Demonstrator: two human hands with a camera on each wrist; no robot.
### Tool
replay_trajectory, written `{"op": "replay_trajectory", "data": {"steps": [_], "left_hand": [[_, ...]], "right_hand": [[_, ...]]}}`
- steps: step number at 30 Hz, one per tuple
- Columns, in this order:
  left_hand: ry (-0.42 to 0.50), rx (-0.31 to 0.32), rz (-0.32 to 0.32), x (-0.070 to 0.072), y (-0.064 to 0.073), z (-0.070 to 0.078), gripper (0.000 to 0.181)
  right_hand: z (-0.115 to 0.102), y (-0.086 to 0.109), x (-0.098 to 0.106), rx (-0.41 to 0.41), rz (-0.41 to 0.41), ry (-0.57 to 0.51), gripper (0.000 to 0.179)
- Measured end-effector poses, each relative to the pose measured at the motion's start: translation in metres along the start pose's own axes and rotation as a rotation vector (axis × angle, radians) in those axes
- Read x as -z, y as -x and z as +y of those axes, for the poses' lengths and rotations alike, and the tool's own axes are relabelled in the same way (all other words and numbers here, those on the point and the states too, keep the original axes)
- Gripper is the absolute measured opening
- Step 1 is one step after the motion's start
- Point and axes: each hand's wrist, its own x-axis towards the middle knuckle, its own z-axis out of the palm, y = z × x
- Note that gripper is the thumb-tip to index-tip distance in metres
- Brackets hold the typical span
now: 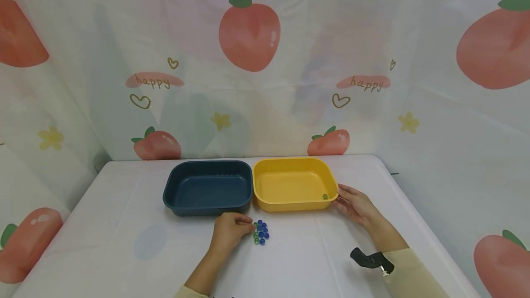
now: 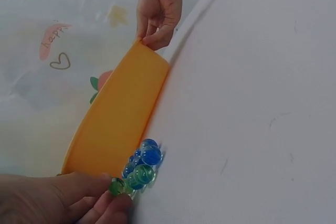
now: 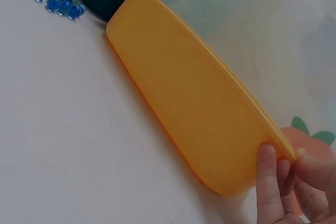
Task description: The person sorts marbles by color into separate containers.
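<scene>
My left hand [image 1: 231,232] is beside the near side of a small cluster of blue and green glass marbles [image 1: 261,233] on the table. In the left wrist view, its thumb and fingers pinch a green marble [image 2: 117,186] at the cluster's edge. My right hand [image 1: 357,207] grips the right end of a yellow tray [image 1: 290,207], thumb at the rim [image 3: 292,153] and fingers against the outer wall. Inside that tray, a green marble [image 1: 325,196] lies in the near right corner.
A dark blue tray [image 1: 207,210] stands left of the yellow one, their sides nearly touching. White cloth [image 1: 306,252] covers the table, and a fruit-print curtain [image 1: 290,105] hangs behind and at both sides. A black wrist-camera mount [image 1: 371,260] juts from the right sleeve.
</scene>
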Motion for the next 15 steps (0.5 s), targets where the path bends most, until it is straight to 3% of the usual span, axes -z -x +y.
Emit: {"op": "replay_trajectory", "data": {"steps": [9, 15], "left_hand": [[0.063, 0.010, -0.013, 0.002, 0.001, 0.010, 0.014], [0.064, -0.019, -0.018, 0.002, -0.001, 0.018, 0.017]], "right_hand": [[0.000, 0.000, 0.001, 0.010, -0.008, -0.001, 0.062], [0.001, 0.000, 0.001, 0.016, -0.007, -0.004, 0.062]]}}
